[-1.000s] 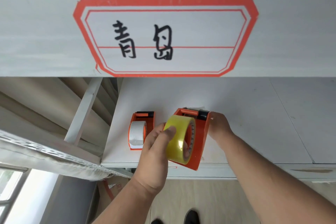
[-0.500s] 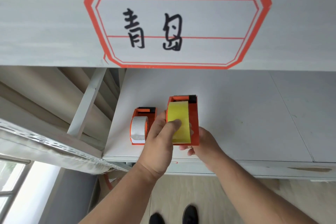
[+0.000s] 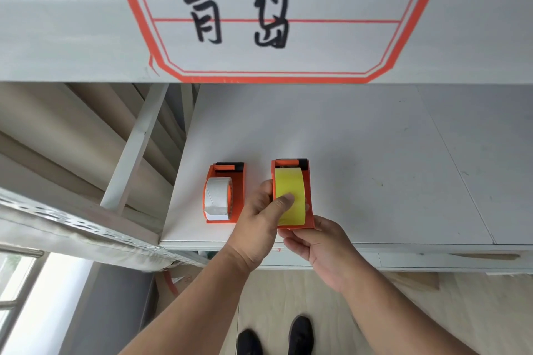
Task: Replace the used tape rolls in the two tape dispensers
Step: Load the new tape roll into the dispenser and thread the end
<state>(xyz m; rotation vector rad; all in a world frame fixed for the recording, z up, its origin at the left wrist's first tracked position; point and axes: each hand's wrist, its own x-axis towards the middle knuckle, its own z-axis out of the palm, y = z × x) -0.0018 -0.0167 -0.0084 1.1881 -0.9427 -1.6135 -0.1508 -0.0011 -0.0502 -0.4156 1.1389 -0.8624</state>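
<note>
**Head view: both hands on the right-hand dispenser**

Your left hand [image 3: 261, 217] is curled round the near-left side of the right orange dispenser [image 3: 308, 196], thumb [image 3: 284, 201] pressed flat on the face of the yellow tape roll [image 3: 290, 196] seated in it. Your right hand [image 3: 323, 245] cups the dispenser's near end from below, fingers curled under the orange base; fingertips hidden.

That dispenser stands upright on the white shelf [image 3: 360, 158], near its front edge, cutter end pointing away from you.

Just beside it on the left, apart from both hands, stands the second orange dispenser [image 3: 238, 196] with a white tape roll [image 3: 217, 196] on its hub, same orientation.

Overhead: a white panel carrying an orange-bordered label [image 3: 271, 17] with black handwritten characters. Left of the shelf, a white slanted strut [image 3: 135, 147] and a perforated metal rail [image 3: 72, 225]. Below, wood floor and two dark shoes [image 3: 274, 337].
</note>
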